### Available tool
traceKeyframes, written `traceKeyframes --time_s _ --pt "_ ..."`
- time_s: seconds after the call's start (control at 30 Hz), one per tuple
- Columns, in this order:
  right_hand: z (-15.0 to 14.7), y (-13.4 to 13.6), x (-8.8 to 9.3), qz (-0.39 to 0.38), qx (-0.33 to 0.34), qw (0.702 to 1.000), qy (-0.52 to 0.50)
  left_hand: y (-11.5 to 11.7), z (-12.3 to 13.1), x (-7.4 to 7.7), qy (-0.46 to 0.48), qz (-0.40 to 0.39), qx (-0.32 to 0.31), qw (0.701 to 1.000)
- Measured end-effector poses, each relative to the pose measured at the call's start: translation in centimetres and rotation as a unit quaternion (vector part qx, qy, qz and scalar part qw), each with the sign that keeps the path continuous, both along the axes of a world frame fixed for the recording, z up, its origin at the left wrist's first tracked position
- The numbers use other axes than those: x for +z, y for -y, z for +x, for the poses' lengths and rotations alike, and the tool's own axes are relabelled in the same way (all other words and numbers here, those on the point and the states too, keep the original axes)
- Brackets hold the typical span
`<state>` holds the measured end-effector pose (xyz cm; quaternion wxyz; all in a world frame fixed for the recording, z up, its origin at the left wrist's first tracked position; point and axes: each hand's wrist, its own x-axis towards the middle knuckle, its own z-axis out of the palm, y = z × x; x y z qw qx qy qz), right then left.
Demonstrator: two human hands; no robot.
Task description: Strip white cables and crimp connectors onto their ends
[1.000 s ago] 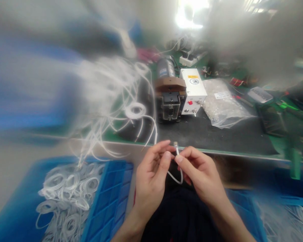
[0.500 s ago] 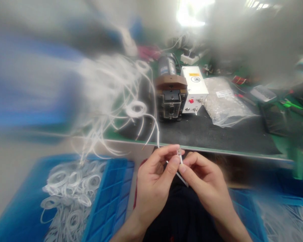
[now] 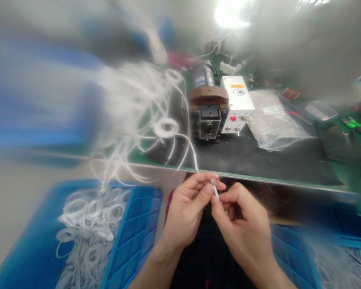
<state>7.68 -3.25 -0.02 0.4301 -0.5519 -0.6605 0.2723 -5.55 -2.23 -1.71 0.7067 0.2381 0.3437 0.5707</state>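
Just in front of the bench edge, my left hand (image 3: 183, 208) pinches a small, shiny, clear-looking plug (image 3: 213, 182) between thumb and fingers. A white cable (image 3: 216, 194) runs down from the plug into my right hand (image 3: 243, 220). The thumb and index finger of that hand are closed on the cable, close below the plug, with the other fingers curled in. Its further length is mostly hidden by my right hand. Another white cable end (image 3: 195, 158) reaches from a coil (image 3: 166, 127) on the bench toward my left hand, whose fingers hide where it goes.
A bench machine with a motor (image 3: 203, 74) and white control box (image 3: 237, 94) stands ahead, beside a clear bag of small parts (image 3: 273, 120). White cables (image 3: 132, 92) hang at left. Blue crates (image 3: 140, 216) with coiled cables flank me below the bench.
The view has shifted slightly. My right fingers have curled in more around the cable, and the loose length that showed between my hands is now hidden. The plug appears turned.
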Motion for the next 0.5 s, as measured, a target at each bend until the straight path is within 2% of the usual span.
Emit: traceKeyframes --time_s 0.5 --pt "-0.14 0.28 0.1 0.014 -0.006 1.0 0.012 0.07 -0.03 -0.25 0.007 -0.001 -0.01 1.0"
